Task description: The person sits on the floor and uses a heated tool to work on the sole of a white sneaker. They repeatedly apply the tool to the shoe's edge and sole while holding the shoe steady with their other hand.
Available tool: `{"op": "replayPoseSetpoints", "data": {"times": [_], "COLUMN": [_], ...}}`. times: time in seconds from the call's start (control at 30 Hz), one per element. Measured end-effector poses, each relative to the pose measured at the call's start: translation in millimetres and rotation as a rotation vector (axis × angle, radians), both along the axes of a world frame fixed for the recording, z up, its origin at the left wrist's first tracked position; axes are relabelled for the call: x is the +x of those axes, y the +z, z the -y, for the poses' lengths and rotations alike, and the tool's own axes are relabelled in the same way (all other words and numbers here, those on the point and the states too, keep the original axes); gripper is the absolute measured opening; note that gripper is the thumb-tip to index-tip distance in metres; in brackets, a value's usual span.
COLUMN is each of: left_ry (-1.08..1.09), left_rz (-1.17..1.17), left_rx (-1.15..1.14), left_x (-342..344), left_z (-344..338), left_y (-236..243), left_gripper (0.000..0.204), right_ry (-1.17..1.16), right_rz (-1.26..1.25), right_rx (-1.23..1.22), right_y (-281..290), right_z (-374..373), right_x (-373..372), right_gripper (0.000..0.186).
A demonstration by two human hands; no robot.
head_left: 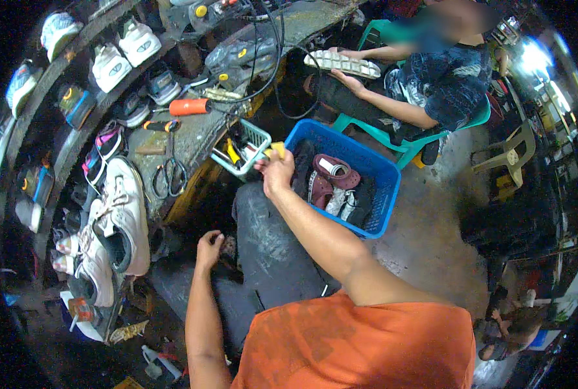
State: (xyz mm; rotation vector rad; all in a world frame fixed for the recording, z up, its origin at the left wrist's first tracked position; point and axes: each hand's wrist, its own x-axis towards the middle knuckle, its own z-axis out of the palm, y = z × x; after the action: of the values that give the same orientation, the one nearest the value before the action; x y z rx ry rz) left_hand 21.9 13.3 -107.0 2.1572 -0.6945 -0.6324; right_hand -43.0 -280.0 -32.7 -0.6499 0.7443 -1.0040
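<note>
Nearest, the left hand (210,250) hangs over the lap, its fingers loosely curled; I cannot tell whether they grip anything. Farther out, the right hand (278,176) pinches a small yellow piece (278,148) in its fingers, where the light green basket (256,139) and blue plastic crate (390,206) meet. Maroon clogs (345,176) lie in the crate. Neither hand visibly holds a shoe, so the work looks to be between stages, at fetching or putting away a small item. White sneakers (138,223) stand on the bench (193,137) near scissors (169,155); whether they are finished or waiting does not show. Beyond the crate, a co-worker (454,87) holds a white shoe sole (344,64), no upper visible on it, so that part seems unfinished.
</note>
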Motion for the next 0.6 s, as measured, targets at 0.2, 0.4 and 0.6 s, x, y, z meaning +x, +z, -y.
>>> {"op": "replayPoseSetpoints", "data": {"times": [0.2, 0.4, 0.6], "left_ry": [0.006, 0.004, -0.043], "left_rz": [-0.044, 0.016, -0.113], "left_rx": [0.041, -0.012, -0.008], "left_x": [3.4, 5.4, -3.4], "left_z": [-4.7, -4.5, 5.4], "left_y": [-5.4, 1.8, 10.3], "left_gripper": [0.036, 0.035, 0.036], "right_ry": [0.131, -0.155, -0.093], "right_rz": [0.011, -0.329, -0.225], "right_rx": [-0.172, -0.433, 0.136], "right_y": [44.9, 13.9, -10.8], "right_z": [-2.8, -19.5, -5.2], "right_x": [85.1, 18.3, 2.1], "right_gripper": [0.019, 0.02, 0.014]}}
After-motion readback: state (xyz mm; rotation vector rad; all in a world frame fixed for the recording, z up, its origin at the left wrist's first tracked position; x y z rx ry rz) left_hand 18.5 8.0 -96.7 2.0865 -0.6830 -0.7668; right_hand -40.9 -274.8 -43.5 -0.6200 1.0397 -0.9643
